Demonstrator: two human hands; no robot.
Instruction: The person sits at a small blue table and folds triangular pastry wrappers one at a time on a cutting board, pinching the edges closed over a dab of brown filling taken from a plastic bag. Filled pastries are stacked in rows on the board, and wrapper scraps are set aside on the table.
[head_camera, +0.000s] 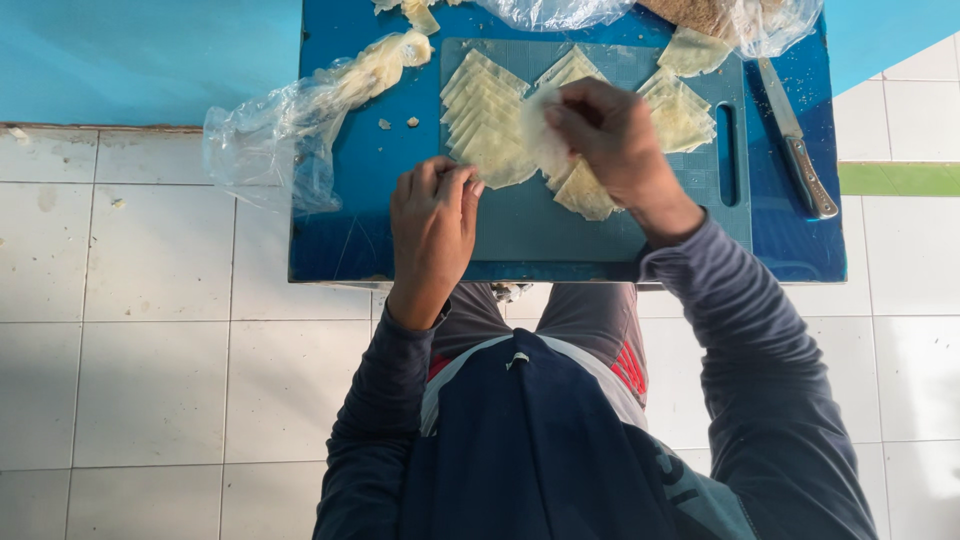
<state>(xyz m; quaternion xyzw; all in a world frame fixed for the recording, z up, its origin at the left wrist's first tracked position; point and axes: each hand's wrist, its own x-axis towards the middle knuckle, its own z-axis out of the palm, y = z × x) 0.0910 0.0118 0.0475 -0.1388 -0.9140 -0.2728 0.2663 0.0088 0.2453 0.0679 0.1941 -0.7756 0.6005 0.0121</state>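
Note:
Rows of pale yellow square wrappers (485, 120) lie overlapped on a teal cutting board (560, 225). My right hand (610, 135) is over the middle row and pinches one thin whitish wrapper (543, 140), lifted off the stack. My left hand (432, 225) rests on the board's left edge with fingers curled, its fingertips next to the lowest wrapper of the left row; nothing shows inside it. Another group of wrappers (682, 115) lies to the right of my right hand.
The board sits on a low blue table (340, 230) over white floor tiles. A crumpled clear plastic bag (270, 140) with dough scraps hangs off the table's left side. A knife (795, 140) lies at the right edge. More plastic bags (770, 25) sit at the back.

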